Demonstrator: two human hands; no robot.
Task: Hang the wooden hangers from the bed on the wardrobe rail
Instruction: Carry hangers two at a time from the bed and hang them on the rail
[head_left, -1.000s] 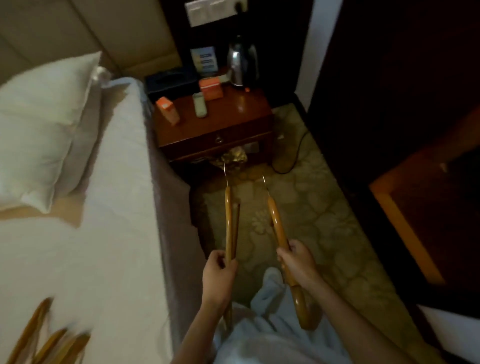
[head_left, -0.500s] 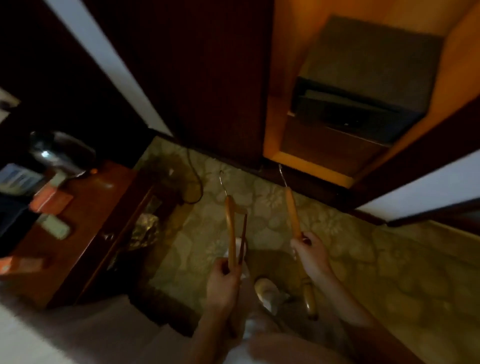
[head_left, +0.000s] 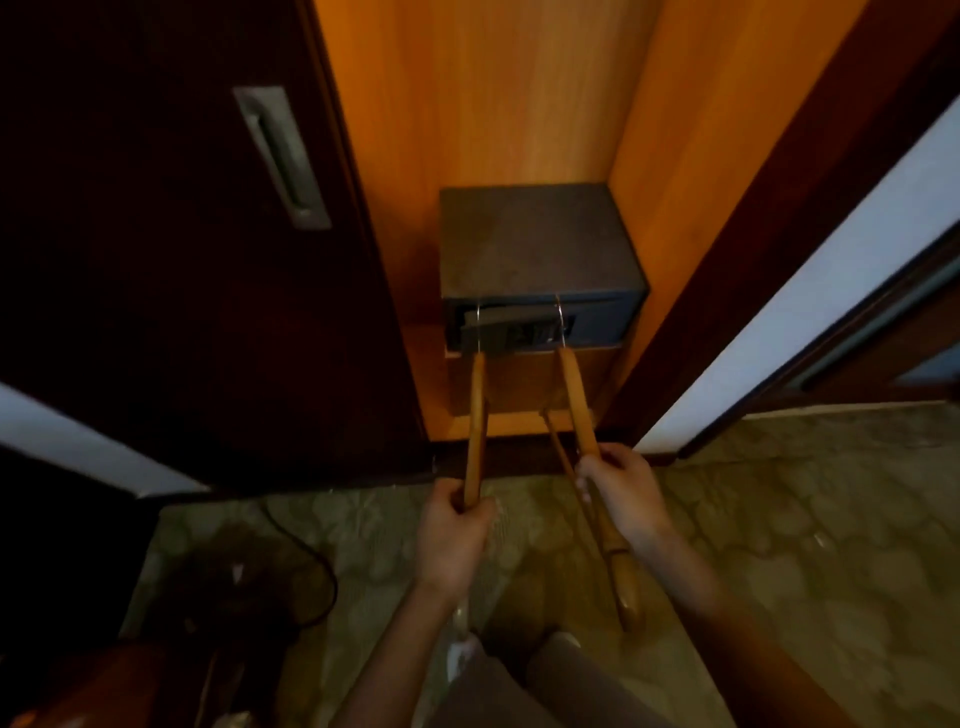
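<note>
- Two wooden hangers (head_left: 576, 400), stiff and probably light, point toward 12 o'clock, hooks over the safe (head_left: 540, 249).
- Left hand (head_left: 452, 535) is fisted round one shoulder; right hand (head_left: 623, 493) is wrapped round the other hanger.
- Best held mid-shoulder, so the hook stays steerable.
- Open wardrobe (head_left: 467, 104) is ahead; its rail is out of view.

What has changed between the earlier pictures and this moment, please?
The person has turned away from the bed and nightstand, both now out of view, to face the open wardrobe, with the safe straight ahead. The two hangers came along and now point into the opening. Unchanged: the left hand grips one wooden hanger, the right hand the other hanger, hooks forward. No rail is in view.
</note>
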